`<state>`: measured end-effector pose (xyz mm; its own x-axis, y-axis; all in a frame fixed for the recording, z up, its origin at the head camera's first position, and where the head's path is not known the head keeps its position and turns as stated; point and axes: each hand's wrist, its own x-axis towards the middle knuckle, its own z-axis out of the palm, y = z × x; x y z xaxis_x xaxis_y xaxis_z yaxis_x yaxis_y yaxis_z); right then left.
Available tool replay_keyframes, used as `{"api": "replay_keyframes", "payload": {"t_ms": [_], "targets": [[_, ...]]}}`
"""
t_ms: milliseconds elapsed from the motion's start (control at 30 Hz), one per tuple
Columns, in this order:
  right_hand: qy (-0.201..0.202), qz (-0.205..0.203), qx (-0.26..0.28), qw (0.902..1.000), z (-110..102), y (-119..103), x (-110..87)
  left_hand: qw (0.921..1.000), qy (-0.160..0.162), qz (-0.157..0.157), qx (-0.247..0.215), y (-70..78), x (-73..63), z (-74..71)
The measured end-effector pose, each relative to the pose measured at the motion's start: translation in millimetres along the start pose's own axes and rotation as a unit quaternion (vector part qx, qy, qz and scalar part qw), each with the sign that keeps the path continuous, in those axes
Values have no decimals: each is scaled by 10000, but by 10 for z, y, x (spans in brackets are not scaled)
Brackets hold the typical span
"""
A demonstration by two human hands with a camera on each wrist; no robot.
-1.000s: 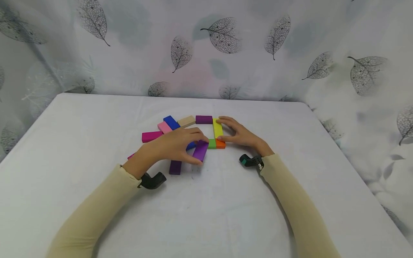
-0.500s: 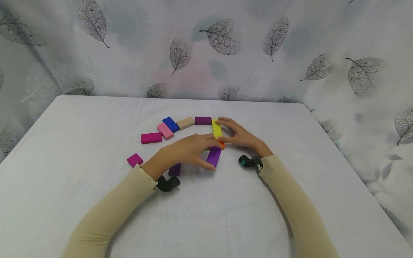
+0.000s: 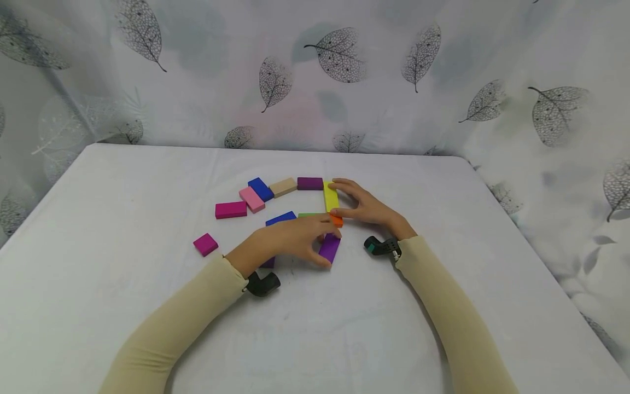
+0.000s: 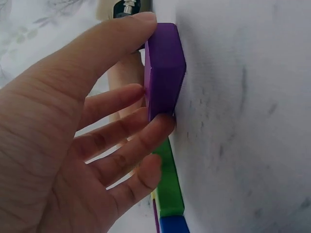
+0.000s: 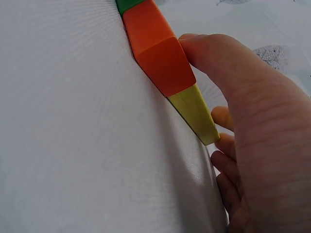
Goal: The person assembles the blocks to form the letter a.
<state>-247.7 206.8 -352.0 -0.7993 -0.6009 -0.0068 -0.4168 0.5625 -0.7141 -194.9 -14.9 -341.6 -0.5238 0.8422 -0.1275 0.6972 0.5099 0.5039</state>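
Observation:
A violet wooden block is held between the thumb and fingers of my left hand, low over the white table just in front of the orange block. In the left wrist view the thumb lies on one end of this violet block and fingertips meet its other end. My right hand spreads along the yellow block. Its thumb touches the orange block in the right wrist view, while its fingers reach the far end of the yellow block. A green block is partly behind my left hand.
Dark purple, beige, blue, pink and magenta blocks curve leftward from the yellow one. A second magenta block lies apart at left. Another blue block and a dark purple block are partly covered by my left hand.
My left hand has carried the violet block rightward, then slightly toward me, from left of the green block to in front of the orange one. The right hand keeps its place.

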Motion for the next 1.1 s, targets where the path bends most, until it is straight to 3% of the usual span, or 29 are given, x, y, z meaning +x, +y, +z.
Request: {"api": "replay_keyframes", "payload": {"t_ms": [467, 700, 867, 1100], "targets": [[-56, 118, -54, 9999, -12, 3, 35, 9970, -323, 387, -593, -47, -91, -58], [39, 62, -13, 10000, 49, 350, 137, 9973, -229, 399, -576, -43, -68, -43], [33, 47, -39, 10000, 45, 398, 140, 9986, -49, 385, -346, -48, -34, -9], [20, -27, -125, 9999, 44, 437, 144, 9997, 157, 130, -160, -9, 2, 22]]}}
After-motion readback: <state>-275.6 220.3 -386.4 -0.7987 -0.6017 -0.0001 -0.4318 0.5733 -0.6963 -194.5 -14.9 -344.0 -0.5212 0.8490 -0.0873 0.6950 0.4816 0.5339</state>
